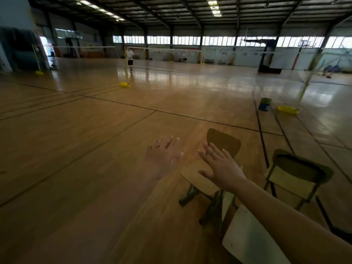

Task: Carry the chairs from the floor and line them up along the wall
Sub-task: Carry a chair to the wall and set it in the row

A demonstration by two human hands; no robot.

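Both hands are held out empty, fingers spread: the right hand (221, 166) above the wooden chair (226, 140), whose seat is apparently untouched, the left hand (163, 159) just beside it, over the gym floor (95, 149).

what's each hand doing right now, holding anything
left hand: open, fingers spread, holding nothing.
right hand: open, fingers spread, stretched out over the wooden chair, not gripping it.
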